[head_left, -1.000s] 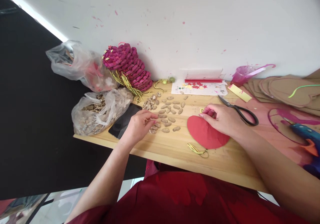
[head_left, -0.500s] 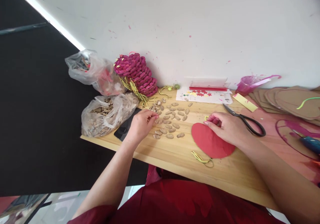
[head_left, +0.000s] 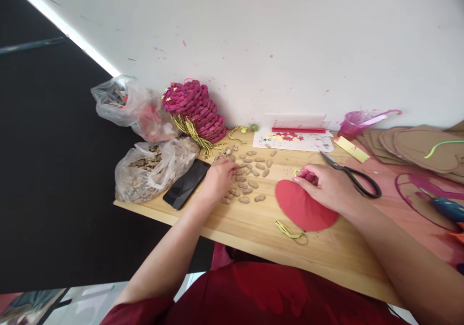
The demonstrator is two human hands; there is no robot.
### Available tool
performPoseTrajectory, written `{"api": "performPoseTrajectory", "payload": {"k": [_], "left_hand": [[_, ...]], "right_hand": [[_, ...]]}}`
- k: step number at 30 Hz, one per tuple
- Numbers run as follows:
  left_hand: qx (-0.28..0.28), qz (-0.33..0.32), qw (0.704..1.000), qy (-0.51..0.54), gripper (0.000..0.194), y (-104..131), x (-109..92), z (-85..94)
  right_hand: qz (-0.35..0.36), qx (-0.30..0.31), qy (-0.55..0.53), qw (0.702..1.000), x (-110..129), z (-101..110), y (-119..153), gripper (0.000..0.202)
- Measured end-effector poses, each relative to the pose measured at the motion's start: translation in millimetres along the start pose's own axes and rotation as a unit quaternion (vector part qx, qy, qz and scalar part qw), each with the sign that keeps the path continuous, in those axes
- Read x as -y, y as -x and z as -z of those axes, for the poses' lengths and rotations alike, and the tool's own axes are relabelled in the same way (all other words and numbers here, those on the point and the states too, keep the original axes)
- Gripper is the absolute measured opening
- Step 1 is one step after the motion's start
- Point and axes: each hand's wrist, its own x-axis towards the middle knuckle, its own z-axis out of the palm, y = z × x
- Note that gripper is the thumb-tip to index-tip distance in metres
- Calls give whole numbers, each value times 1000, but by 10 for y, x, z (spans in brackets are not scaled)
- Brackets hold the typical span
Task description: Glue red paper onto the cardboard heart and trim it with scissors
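Note:
My left hand (head_left: pixel 219 179) is over the loose peanuts (head_left: pixel 259 166) in the middle of the wooden table. Its thumb and fingertips are drawn together on a peanut at the near side of the spread. My right hand (head_left: pixel 326 186) pinches the upper edge of a flat red cutout (head_left: pixel 303 208), which lies on the wood. A small yellow loop (head_left: pixel 296 173) peeks out by those fingers. Below the cutout lies a yellow tassel (head_left: pixel 284 229) on a thin cord. My right palm hides part of the cutout's edge.
Black scissors (head_left: pixel 357 177) lie beyond my right wrist. A phone (head_left: pixel 186 185) and a bag of shells (head_left: pixel 159 165) are at left, before stacked magenta peanut crafts (head_left: pixel 195 107). Paper with stars (head_left: pixel 293 141), a pink cup (head_left: pixel 353 123) and cardboard pieces (head_left: pixel 416 146) line the back.
My left hand has moved right, from beside the small shell heap onto the peanuts, uncovering more of the phone. My right hand keeps its hold on the red cutout. The view has shifted slightly.

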Motion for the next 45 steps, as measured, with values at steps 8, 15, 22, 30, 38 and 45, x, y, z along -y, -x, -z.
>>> {"api": "performPoseTrajectory", "payload": {"k": [8, 15, 22, 30, 38, 45], "left_hand": [[-72, 15, 995, -69, 27, 22, 253, 296], [-27, -27, 991, -127, 24, 21, 359, 225], [-58, -33, 990, -126, 24, 34, 316, 177], [-83, 3, 995, -63, 23, 37, 317, 175], [-73, 9, 990, -123, 17, 58, 311, 175], [-90, 20, 987, -134, 12, 22, 265, 178]], "right_hand": [[12, -9, 11, 1000, 7, -6, -5, 15], [8, -4, 11, 1000, 18, 8, -3, 17], [22, -12, 6, 1000, 28, 12, -5, 16], [13, -9, 9, 1000, -5, -9, 0, 17], [5, -4, 3, 1000, 21, 11, 1, 17], [1, -3, 2, 1000, 11, -2, 2, 16]]}}
